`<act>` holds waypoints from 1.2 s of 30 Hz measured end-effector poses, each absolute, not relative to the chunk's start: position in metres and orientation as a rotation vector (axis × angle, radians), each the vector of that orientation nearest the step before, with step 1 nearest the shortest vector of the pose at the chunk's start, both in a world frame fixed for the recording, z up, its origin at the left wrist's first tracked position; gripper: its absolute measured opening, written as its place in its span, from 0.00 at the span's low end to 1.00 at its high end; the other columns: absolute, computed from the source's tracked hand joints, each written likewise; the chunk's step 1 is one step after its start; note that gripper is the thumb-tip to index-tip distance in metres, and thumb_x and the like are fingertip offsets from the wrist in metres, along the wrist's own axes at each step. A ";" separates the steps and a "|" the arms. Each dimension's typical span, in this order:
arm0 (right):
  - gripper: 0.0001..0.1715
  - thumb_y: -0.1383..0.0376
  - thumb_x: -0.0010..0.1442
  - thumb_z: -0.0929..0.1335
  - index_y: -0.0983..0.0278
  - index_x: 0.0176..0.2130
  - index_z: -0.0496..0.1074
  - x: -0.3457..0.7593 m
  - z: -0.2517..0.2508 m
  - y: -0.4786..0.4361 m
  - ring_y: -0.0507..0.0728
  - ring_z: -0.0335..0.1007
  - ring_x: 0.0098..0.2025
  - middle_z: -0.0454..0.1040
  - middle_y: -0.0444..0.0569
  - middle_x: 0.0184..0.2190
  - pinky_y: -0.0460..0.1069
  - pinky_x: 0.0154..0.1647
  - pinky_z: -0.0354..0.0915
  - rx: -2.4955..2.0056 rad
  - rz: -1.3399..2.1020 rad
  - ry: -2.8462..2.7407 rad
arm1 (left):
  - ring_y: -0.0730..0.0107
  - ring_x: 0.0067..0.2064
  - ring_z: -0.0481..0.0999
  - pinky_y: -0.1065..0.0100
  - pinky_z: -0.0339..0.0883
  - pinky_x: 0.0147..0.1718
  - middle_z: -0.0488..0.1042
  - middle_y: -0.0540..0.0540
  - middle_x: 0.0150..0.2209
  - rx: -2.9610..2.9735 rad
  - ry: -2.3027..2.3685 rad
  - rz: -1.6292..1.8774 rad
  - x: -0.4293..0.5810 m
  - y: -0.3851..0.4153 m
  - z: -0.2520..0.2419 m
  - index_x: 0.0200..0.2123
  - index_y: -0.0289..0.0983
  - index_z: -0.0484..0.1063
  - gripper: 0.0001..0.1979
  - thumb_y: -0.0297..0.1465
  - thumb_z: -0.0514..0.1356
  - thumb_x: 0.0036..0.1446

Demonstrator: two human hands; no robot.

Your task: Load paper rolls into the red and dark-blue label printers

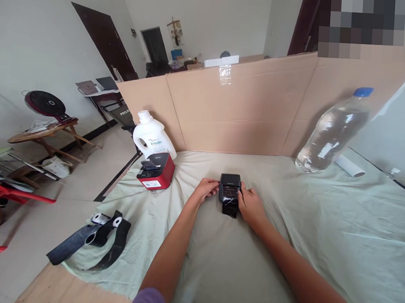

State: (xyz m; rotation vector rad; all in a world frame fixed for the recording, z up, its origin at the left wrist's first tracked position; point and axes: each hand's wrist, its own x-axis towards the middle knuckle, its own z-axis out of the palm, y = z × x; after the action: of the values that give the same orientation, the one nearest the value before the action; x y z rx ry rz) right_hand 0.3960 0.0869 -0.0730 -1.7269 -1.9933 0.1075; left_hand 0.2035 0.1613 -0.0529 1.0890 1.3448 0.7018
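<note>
A small black box-shaped device (229, 193) sits on the pale green cloth (337, 231) in the middle of the table. My left hand (205, 189) grips its left side with curled fingers. On the device's right side, my right hand (251, 206) holds it with fingers wrapped against the edge. Both forearms reach in from the bottom of the view.
A red and black device (155, 171) stands to the left, with a white jug (151, 136) behind it. A clear water bottle (332, 131) leans at the right. Black straps (98, 236) lie at the cloth's left edge. A cardboard wall (245, 108) closes the back.
</note>
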 end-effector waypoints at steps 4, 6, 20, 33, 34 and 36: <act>0.32 0.60 0.72 0.53 0.77 0.64 0.62 0.396 -0.076 0.087 0.65 0.67 0.44 0.79 0.60 0.38 0.54 0.45 0.62 -1.722 0.084 -1.992 | 0.83 0.19 0.63 0.76 0.44 0.16 0.69 0.52 0.23 1.095 1.342 0.716 0.203 0.159 -0.053 0.36 0.31 0.77 0.09 0.29 0.61 0.53; 0.31 0.60 0.72 0.53 0.76 0.64 0.62 0.396 -0.075 0.087 0.65 0.67 0.44 0.79 0.59 0.40 0.54 0.45 0.61 -1.711 0.088 -1.996 | 0.83 0.19 0.62 0.76 0.43 0.16 0.69 0.51 0.23 1.101 1.334 0.715 0.203 0.159 -0.052 0.38 0.31 0.78 0.11 0.30 0.61 0.53; 0.32 0.61 0.72 0.53 0.77 0.66 0.60 0.394 -0.069 0.085 0.66 0.67 0.47 0.79 0.60 0.41 0.55 0.48 0.62 -1.751 0.132 -1.978 | 0.81 0.19 0.58 0.76 0.42 0.18 0.61 0.54 0.23 1.320 1.281 0.821 0.209 0.171 -0.028 0.51 0.39 0.74 0.28 0.52 0.58 0.58; 0.32 0.61 0.71 0.53 0.76 0.66 0.59 0.394 -0.069 0.085 0.65 0.68 0.49 0.79 0.61 0.46 0.55 0.50 0.62 -1.757 0.112 -1.991 | 0.68 0.35 0.73 0.72 0.61 0.33 0.76 0.49 0.30 1.914 1.532 0.723 0.227 0.179 -0.004 0.33 0.41 0.77 0.10 0.40 0.66 0.50; 0.32 0.61 0.72 0.53 0.76 0.66 0.59 0.394 -0.070 0.085 0.65 0.68 0.49 0.78 0.61 0.47 0.55 0.50 0.62 -1.753 0.107 -1.996 | 0.66 0.36 0.74 0.72 0.61 0.33 0.76 0.50 0.29 1.989 1.497 0.630 0.229 0.179 0.002 0.30 0.42 0.78 0.09 0.36 0.70 0.43; 0.32 0.61 0.72 0.53 0.76 0.66 0.60 0.394 -0.070 0.085 0.65 0.68 0.49 0.78 0.62 0.47 0.55 0.50 0.63 -1.742 0.102 -2.002 | 0.63 0.35 0.75 0.71 0.60 0.32 0.75 0.51 0.25 2.102 1.447 0.453 0.236 0.182 0.012 0.25 0.44 0.78 0.10 0.29 0.72 0.33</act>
State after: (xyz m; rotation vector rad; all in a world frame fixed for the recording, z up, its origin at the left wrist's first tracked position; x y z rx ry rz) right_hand 0.3942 0.0852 -0.0697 -1.7422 -2.0023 0.1019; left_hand 0.2357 0.1820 0.0118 2.1019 1.4466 0.4530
